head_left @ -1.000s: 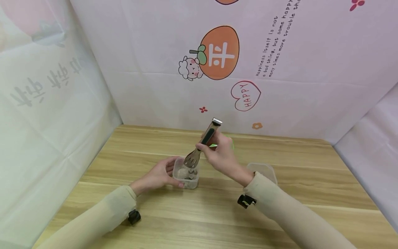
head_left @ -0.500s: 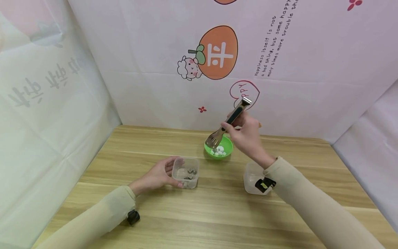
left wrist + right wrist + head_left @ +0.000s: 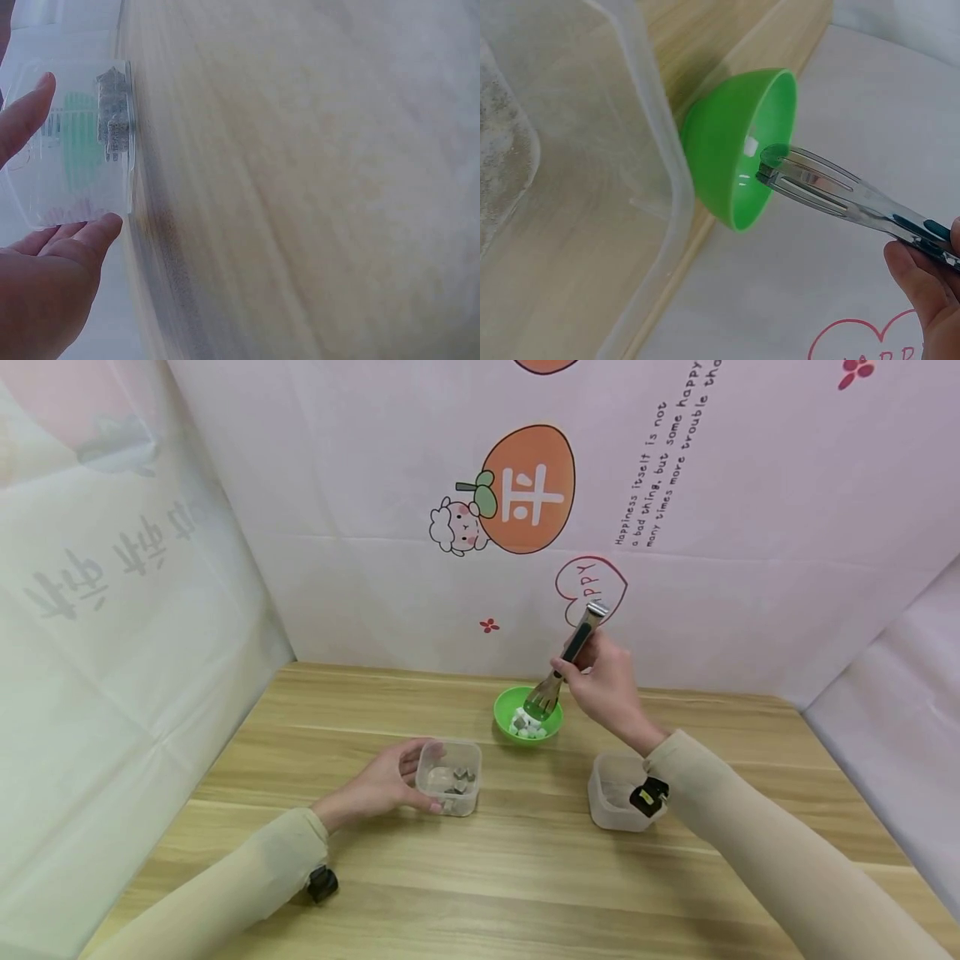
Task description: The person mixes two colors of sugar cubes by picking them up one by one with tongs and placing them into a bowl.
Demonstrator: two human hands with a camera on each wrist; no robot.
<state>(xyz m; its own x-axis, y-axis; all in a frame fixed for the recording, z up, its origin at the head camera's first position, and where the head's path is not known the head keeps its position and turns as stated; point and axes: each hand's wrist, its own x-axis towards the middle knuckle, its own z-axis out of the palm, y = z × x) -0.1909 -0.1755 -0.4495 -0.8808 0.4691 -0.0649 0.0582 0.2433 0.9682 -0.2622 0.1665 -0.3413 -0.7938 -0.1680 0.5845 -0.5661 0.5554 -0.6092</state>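
My left hand [image 3: 386,778] holds a clear plastic box [image 3: 450,810] by its sides, thumb on the near side and fingers round the far one. Several small grey cubes [image 3: 114,112] lie on its floor. My right hand [image 3: 606,687] grips metal tongs [image 3: 576,642] with dark handle pads, slanting down to a green bowl [image 3: 502,720]. The slotted tong heads [image 3: 810,180] are at the bowl's mouth, with a small grey piece [image 3: 765,174] showing at their tips. White cubes and a greyish one [image 3: 520,723] lie in the bowl.
A second clear plastic box [image 3: 611,817] stands to the right, partly behind the right wrist's black camera [image 3: 649,797]. The wooden table [image 3: 450,893] ends at a printed white cloth wall [image 3: 375,602] close behind the bowl, with more cloth on both sides.
The right hand and tongs have moved from over the left box, back and to the right, to the green bowl. The tong heads have shifted slightly right since half a second ago. The left hand stays put.
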